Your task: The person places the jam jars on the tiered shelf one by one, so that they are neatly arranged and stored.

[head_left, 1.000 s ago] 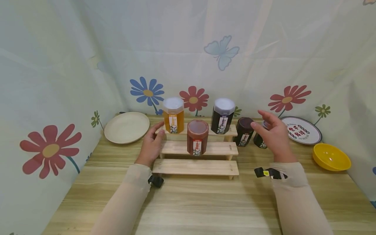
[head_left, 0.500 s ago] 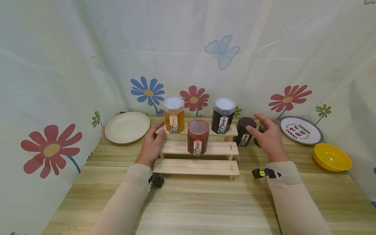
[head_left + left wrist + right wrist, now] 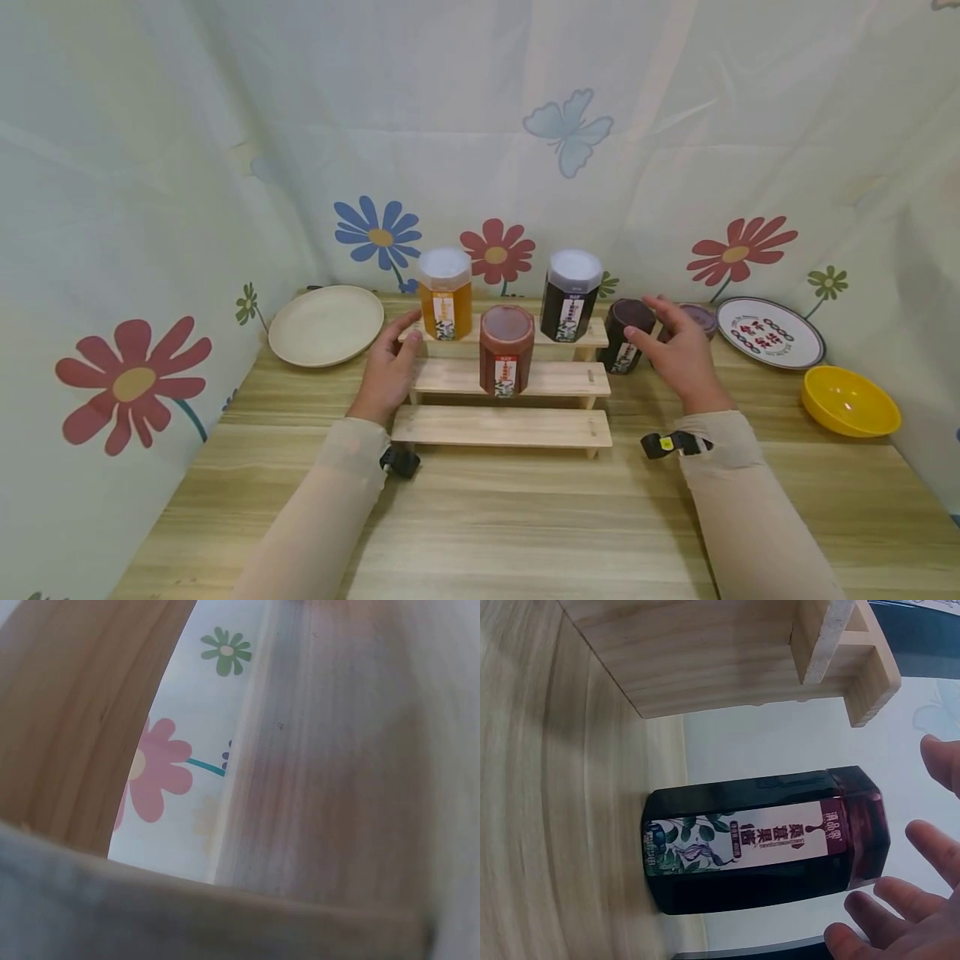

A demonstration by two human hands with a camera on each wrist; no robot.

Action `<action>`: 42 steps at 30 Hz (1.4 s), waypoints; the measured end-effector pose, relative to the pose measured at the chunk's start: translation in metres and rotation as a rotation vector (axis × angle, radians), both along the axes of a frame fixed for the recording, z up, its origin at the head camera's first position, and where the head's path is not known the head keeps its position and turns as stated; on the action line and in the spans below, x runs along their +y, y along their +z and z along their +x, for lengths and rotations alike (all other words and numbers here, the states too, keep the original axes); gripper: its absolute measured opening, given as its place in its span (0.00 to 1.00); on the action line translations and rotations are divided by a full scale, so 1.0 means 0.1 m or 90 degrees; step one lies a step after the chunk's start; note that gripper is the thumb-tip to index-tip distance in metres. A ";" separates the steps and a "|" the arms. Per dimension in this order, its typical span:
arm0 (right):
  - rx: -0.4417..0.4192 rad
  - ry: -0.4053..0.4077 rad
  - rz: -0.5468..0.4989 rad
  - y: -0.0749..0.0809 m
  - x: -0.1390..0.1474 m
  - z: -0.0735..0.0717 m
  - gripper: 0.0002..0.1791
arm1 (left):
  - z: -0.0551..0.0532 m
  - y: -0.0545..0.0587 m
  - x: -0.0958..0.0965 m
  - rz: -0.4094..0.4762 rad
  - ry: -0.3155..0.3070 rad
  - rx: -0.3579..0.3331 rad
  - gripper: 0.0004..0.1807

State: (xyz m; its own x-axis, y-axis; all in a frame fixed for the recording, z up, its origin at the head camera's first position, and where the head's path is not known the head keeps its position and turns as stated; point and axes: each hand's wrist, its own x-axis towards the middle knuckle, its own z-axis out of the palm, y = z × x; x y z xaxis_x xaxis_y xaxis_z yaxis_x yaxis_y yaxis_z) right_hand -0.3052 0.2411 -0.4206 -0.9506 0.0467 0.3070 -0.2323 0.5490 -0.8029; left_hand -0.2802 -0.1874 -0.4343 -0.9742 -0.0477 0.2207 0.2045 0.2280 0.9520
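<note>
My left hand (image 3: 384, 371) grips the left end of the top step of a three-step wooden rack (image 3: 501, 427). The left wrist view shows only wooden planks (image 3: 337, 772) up close. My right hand (image 3: 684, 354) is at the dark jar (image 3: 622, 337) standing on the table right of the rack. Its fingers are spread near the maroon lid (image 3: 866, 825) of that labelled jar in the right wrist view. An amber jar (image 3: 446, 304) and a dark, white-lidded jar (image 3: 572, 300) stand on the top step. A red-brown jar (image 3: 506, 350) stands on the middle step.
Behind my right hand is another dark-lidded jar (image 3: 697, 319), partly hidden. A cream plate (image 3: 326, 325) lies back left. At the right are a printed white plate (image 3: 772, 329) and a yellow bowl (image 3: 847, 400). A flowered curtain (image 3: 450, 150) rises behind the table (image 3: 487, 517).
My right hand has moved left, from in front of the rightmost jar to the dark jar beside the rack, uncovering more of the rightmost jar's lid. My left hand has stayed in place.
</note>
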 end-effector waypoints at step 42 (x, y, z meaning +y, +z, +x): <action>-0.014 -0.063 0.090 -0.08 0.00 -0.03 0.28 | -0.21 -0.30 -0.08 -0.001 0.003 0.018 0.25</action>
State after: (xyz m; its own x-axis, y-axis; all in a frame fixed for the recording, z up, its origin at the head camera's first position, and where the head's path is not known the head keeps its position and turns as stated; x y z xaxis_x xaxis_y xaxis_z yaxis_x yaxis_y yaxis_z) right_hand -0.3084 0.2413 -0.4282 -0.9499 0.0989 0.2964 -0.1543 0.6765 -0.7201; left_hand -0.3009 -0.1953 -0.4645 -0.9674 -0.0511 0.2480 0.2301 0.2310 0.9454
